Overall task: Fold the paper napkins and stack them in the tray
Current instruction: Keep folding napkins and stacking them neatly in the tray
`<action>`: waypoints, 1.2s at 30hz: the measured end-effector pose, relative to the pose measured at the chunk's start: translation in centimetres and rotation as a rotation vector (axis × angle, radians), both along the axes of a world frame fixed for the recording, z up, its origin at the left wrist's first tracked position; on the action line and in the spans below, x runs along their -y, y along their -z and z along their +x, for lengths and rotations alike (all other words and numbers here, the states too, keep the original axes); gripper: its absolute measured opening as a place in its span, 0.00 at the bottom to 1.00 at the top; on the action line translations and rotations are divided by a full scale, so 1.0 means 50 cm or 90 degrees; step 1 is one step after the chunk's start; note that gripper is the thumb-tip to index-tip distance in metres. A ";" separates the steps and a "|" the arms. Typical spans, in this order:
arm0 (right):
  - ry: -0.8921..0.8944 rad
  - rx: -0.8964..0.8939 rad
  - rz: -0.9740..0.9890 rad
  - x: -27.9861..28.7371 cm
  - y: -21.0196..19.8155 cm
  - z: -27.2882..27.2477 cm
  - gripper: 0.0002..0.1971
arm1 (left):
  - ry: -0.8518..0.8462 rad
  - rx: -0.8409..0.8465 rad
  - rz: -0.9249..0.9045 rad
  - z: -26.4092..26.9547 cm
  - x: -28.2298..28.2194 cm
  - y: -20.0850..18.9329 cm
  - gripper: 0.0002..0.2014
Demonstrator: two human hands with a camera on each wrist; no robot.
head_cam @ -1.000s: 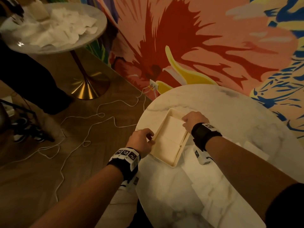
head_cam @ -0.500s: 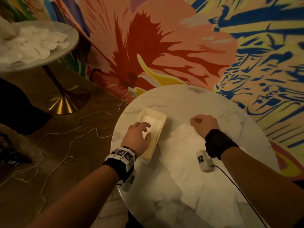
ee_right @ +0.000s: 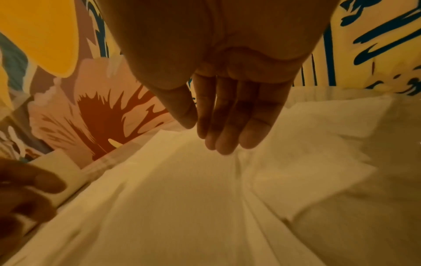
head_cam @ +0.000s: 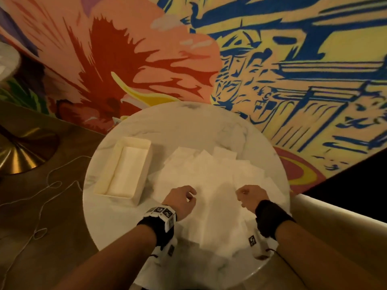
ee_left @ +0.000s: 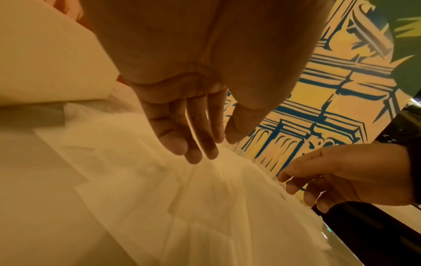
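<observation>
I see loose paper napkins (head_cam: pixel 211 174) spread in an overlapping heap across the middle and right of a round marble table (head_cam: pixel 188 120), white sheets lying at mixed angles. They sit within easy reach of both hands, which I judge is why the pile is kept central. Just left of the heap stands the cream rectangular tray (head_cam: pixel 104 174), its long side angled toward me, with folded napkins (head_cam: pixel 127 170) lying flat inside it; the tray is beside the pile so that a finished fold travels only a short way.

My left hand (head_cam: pixel 181 200) hovers over the near left part of the heap, fingers extended downward and held close together, the thumb near them, gripping nothing. My right hand (head_cam: pixel 250 195) hovers over the near right part, fingers likewise straight and pressed side by side, thumb alongside, with no paper between them. I judge both are about to take the next sheet by two edges to fold it.

Behind the table rises a wall mural (head_cam: pixel 293 59) in red, orange and blue, and a brass table base (head_cam: pixel 21 155) stands on the wooden floor at left
</observation>
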State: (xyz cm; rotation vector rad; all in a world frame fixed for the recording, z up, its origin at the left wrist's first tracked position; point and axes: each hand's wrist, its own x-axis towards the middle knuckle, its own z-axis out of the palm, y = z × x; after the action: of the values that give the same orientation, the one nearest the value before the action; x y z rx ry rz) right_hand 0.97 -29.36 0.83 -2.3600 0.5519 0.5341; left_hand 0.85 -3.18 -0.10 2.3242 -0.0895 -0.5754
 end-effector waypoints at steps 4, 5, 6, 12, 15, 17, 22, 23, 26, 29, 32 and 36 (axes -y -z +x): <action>-0.017 -0.042 0.012 0.013 0.032 -0.049 0.11 | 0.037 -0.014 0.018 -0.020 0.061 0.016 0.13; -0.017 -0.048 0.019 0.012 0.037 -0.058 0.11 | 0.043 -0.017 0.019 -0.023 0.073 0.019 0.13; -0.016 -0.052 0.026 0.012 0.043 -0.066 0.11 | 0.045 -0.024 0.020 -0.025 0.084 0.022 0.13; -0.035 -0.043 0.045 0.007 0.049 -0.095 0.14 | 0.030 -0.075 0.055 -0.036 0.122 0.037 0.17; -0.038 -0.034 0.064 0.012 0.049 -0.101 0.14 | 0.002 -0.083 0.018 -0.045 0.133 0.035 0.18; -0.038 -0.028 0.074 0.016 0.049 -0.103 0.14 | -0.018 -0.069 -0.006 -0.050 0.136 0.030 0.18; 0.048 0.035 0.138 0.020 0.044 -0.096 0.14 | -0.055 -0.030 -0.056 -0.032 0.130 -0.007 0.15; 0.056 0.046 0.153 0.016 0.039 -0.092 0.15 | -0.068 -0.019 -0.072 -0.026 0.127 -0.018 0.15; 0.068 0.071 0.238 -0.010 0.019 -0.077 0.16 | -0.112 0.015 -0.134 -0.011 0.116 -0.051 0.15; 0.069 0.121 0.324 -0.042 -0.009 -0.061 0.17 | -0.143 0.048 -0.170 -0.002 0.099 -0.073 0.16; 0.068 0.167 0.365 -0.066 -0.038 -0.041 0.19 | -0.156 0.065 -0.179 0.000 0.075 -0.090 0.20; 0.057 0.196 0.396 -0.086 -0.067 -0.018 0.19 | -0.123 0.106 -0.147 -0.001 0.047 -0.105 0.21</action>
State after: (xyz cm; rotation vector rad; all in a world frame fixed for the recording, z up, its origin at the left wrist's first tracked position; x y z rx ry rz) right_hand 0.08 -25.04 4.19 -1.7658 0.2900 0.2430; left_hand 0.78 -5.53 5.14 2.1216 -0.0086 -0.2605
